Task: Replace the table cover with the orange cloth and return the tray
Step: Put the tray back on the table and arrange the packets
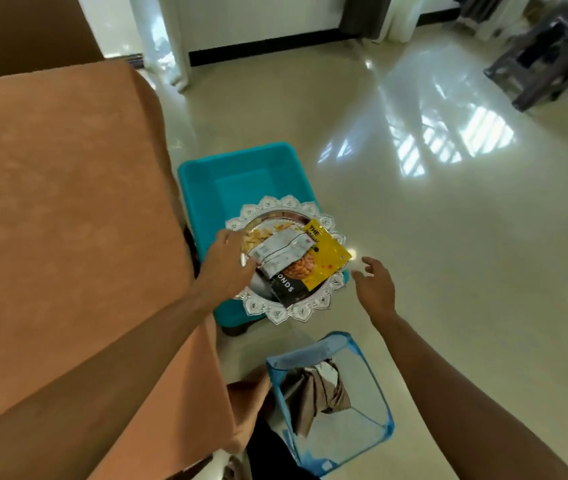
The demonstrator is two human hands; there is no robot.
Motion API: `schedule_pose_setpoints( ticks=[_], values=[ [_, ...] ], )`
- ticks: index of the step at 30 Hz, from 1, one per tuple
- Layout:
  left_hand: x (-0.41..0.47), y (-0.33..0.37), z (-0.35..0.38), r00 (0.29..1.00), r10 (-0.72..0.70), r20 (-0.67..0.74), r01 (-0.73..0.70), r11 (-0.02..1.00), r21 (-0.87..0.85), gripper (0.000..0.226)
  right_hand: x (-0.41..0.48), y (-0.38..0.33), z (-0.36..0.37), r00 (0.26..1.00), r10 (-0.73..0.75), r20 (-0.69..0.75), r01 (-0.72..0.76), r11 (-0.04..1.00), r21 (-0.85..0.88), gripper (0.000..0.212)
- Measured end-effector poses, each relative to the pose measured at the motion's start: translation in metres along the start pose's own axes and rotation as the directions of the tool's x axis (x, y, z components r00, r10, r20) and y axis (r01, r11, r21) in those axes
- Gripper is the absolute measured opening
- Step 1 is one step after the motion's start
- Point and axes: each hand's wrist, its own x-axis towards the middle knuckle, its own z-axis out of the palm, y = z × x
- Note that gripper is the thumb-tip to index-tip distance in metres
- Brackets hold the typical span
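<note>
The orange cloth [67,209] covers the table on the left and hangs over its near corner. A silver tray [286,311] with a scalloped rim sits over a teal plastic tub [241,174] on the floor. On the tray lie snack packets, a yellow-and-black one [313,268] and a white one [282,252]. My left hand [228,263] grips the tray's left rim. My right hand [374,284] hovers just right of the tray, fingers spread, touching nothing.
A blue mesh basket [362,441] stands on the floor near my feet with a brown-grey cloth [313,393] bundled in it. Glossy tiled floor [448,271] stretches to the right. A dark stool [549,53] and white curtains [168,39] are at the far side.
</note>
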Motion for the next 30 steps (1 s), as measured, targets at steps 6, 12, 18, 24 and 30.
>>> schedule_pose_setpoints(
  ticks=[6,12,18,24,30],
  values=[
    [0.065,-0.026,0.030,0.916,-0.397,-0.054,0.390,0.915,-0.107,0.070,0.025,0.009,0.026,0.921,0.317,0.224,-0.376,0.874,0.307,0.023],
    [0.081,-0.041,0.040,0.786,-0.618,0.027,0.587,0.731,-0.349,0.038,0.022,0.018,0.054,0.942,0.290,0.170,-0.335,0.850,0.407,0.022],
    [0.084,-0.043,0.031,0.708,-0.704,0.058,0.603,0.560,-0.568,0.014,0.018,0.014,0.063,0.957,0.268,0.107,-0.288,0.857,0.428,0.019],
    [0.067,-0.020,-0.005,0.762,-0.643,0.072,0.495,0.508,-0.705,0.013,0.005,-0.018,0.050,0.976,0.219,0.015,-0.190,0.810,0.554,0.017],
    [0.012,0.009,-0.080,0.859,-0.512,0.022,0.310,0.485,-0.818,0.017,-0.040,-0.074,0.015,0.995,0.075,-0.059,-0.021,0.774,0.633,0.018]
  ],
)
